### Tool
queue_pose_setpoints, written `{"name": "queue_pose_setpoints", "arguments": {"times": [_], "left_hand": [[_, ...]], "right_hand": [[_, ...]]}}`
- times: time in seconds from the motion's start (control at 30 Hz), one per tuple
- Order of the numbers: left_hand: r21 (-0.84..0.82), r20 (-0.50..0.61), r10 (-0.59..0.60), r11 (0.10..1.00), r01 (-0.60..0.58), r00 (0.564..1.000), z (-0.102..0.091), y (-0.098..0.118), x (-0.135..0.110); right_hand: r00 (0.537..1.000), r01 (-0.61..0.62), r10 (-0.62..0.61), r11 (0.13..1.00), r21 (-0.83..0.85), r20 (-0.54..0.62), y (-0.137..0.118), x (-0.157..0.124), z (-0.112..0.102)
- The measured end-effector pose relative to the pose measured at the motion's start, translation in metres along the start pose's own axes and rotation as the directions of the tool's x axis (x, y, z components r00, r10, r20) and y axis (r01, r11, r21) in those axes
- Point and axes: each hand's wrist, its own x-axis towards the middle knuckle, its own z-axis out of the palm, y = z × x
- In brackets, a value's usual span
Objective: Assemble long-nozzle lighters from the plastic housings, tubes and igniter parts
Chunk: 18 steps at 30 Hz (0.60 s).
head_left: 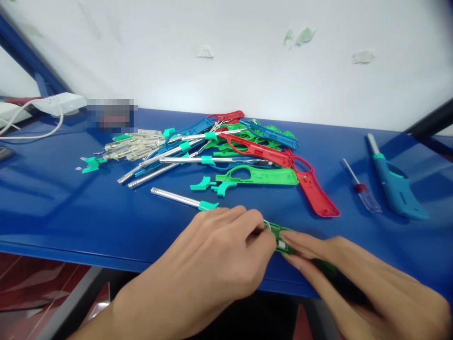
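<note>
A green lighter casing point(288, 249) lies between my two hands near the table's front edge, with a white part and a thin white wire showing inside it. My left hand point(226, 250) is closed over its front part, and its fingertips are partly hidden. From beyond that hand a metal lighter tube point(173, 196) with a turquoise trigger piece point(208, 206) points to the left. My right hand point(339, 264) pinches the casing's rear part between thumb and fingers. Just past my hands lie a light green casing half point(269, 175) and a red casing half point(316, 191).
Behind is a pile of metal tubes point(166, 158), casing halves and clear lighter inserts point(136, 145). A small screwdriver point(364, 193) and a blue assembled lighter point(396, 186) lie at the right. A white power strip point(62, 103) with a cable stands at the far left. A wall borders the back.
</note>
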Motion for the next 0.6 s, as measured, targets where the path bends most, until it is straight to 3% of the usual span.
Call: {"name": "queue_pose_setpoints", "arguments": {"times": [0.6], "left_hand": [[-0.057, -0.086, 0.002, 0.998, -0.007, 0.996, 0.0083, -0.0033, -0.0012]], "right_hand": [[1.0, 0.023, -0.023, 0.999, 0.023, 0.013, 0.0021, -0.0021, -0.0007]]}}
